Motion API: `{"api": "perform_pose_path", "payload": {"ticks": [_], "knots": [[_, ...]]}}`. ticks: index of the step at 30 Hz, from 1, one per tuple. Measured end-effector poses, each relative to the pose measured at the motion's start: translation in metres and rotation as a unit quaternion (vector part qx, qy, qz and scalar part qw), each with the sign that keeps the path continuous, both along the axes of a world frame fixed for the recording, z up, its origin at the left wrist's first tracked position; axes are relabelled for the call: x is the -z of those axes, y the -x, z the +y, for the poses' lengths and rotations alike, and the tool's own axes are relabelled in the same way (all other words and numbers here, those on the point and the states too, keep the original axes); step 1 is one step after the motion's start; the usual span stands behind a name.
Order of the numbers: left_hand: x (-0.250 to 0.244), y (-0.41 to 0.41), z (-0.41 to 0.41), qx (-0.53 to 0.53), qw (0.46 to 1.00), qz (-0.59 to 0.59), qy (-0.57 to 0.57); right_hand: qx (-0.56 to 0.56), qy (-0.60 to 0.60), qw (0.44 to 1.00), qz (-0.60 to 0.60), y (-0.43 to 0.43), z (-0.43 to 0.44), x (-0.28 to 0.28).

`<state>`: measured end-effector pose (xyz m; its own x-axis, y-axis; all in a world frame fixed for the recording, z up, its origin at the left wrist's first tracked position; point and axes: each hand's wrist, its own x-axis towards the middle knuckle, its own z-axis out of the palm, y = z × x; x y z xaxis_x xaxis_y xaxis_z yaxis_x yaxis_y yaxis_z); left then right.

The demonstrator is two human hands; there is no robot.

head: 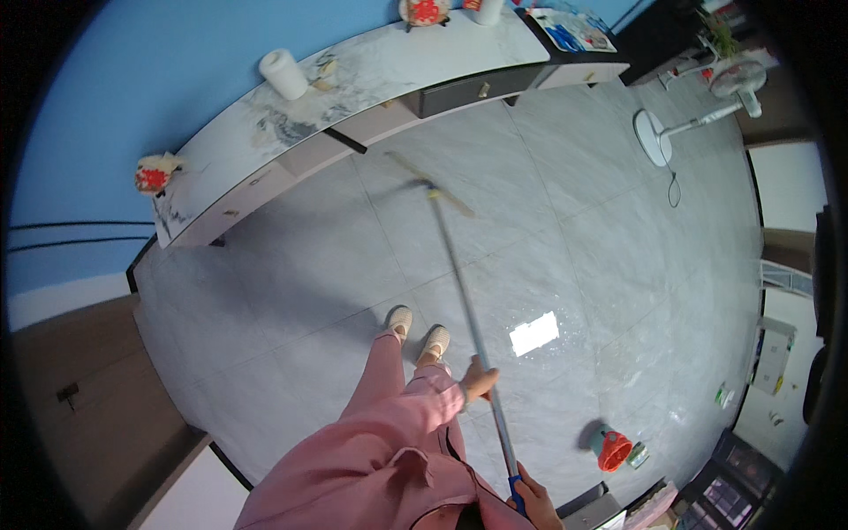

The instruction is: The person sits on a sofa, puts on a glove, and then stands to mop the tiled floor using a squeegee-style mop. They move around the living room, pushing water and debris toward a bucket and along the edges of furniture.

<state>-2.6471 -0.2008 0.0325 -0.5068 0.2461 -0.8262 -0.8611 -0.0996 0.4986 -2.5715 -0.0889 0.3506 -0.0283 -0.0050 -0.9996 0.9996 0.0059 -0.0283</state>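
A long-handled floor tool (462, 285), a squeegee or flat mop, reaches from the bottom right up across the tiled floor. My left hand (478, 381) is closed around the middle of its metal pole. Lower down, my right hand (535, 500) grips the pole's end at the blue handle sleeve (517, 493). The wide, thin, beige head (452, 200) lies slantwise on the grey floor tiles (344, 245), in front of the white cabinet; it is blurred, so its exact kind is unclear. My feet, in light slip-on shoes, are left of the pole.
A long low cabinet with a marbled top (371, 59) runs along the blue wall, holding a paper roll (283, 74) and ornaments. A white standing fan (652, 138) with a loose cord is at upper right. A bucket with an orange rim (613, 450) stands at lower right. The floor has wet-looking, shiny patches.
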Motion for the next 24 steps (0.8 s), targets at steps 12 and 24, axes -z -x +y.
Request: {"api": "perform_pose_path", "payload": {"ticks": [12, 24], "knots": [[0.002, -0.018, -0.215, -0.291, 0.945, -0.082, 0.128, -0.593, 0.047, 0.703, 0.389, 0.086, -0.089, 0.084], [0.003, -0.011, 0.066, -0.149, 0.978, -0.125, -0.073, -0.687, -0.149, 0.669, 0.24, 0.04, 0.124, 0.005]]}}
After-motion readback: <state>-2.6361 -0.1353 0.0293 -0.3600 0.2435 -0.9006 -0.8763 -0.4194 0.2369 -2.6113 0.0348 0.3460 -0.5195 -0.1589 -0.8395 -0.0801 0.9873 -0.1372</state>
